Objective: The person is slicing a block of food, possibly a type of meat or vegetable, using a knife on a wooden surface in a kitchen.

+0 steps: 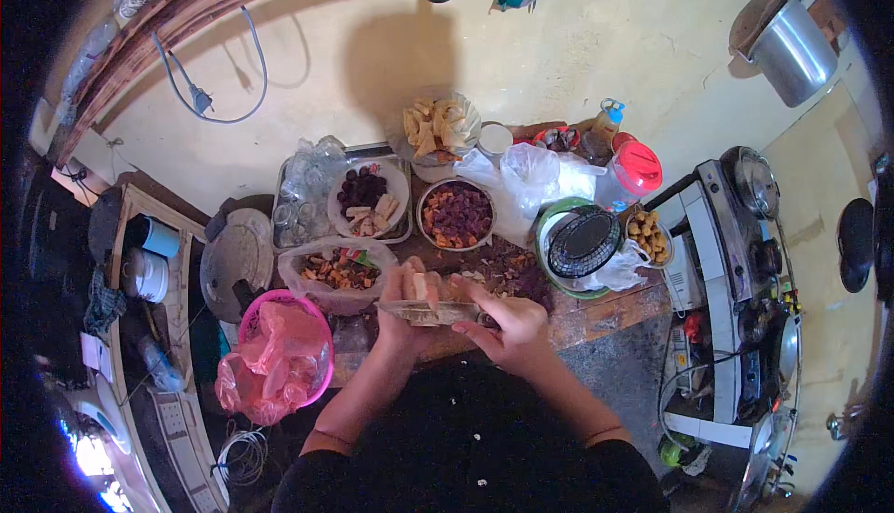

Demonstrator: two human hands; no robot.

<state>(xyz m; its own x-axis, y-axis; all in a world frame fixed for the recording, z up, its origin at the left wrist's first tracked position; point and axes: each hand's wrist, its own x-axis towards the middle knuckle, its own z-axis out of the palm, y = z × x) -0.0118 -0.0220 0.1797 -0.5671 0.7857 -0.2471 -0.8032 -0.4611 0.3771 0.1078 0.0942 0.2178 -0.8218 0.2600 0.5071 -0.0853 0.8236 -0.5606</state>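
My left hand (408,303) holds the left side of a flat, worn board-like thing (433,312), tilted and seen nearly edge-on. Its exact kind is hard to tell. At the right end, my right hand (510,321) grips it with the index finger above and the thumb below. A pale piece (420,285) shows by my left fingers. Just beyond stands a round bowl of diced orange and purple pieces (456,214). To the left lies an open plastic bag (293,268) holding scraps and peel. Purple scraps (527,282) are scattered on the wooden table (594,317).
A metal tray (279,234) carries glasses and a plate (391,185) with dark and pale pieces. A pink basket (328,366) lined with a red bag stands left. Rightward are a green-rimmed basin (541,261) under a black basket (585,241), a red-lidded jar (637,169) and a stove (726,234).
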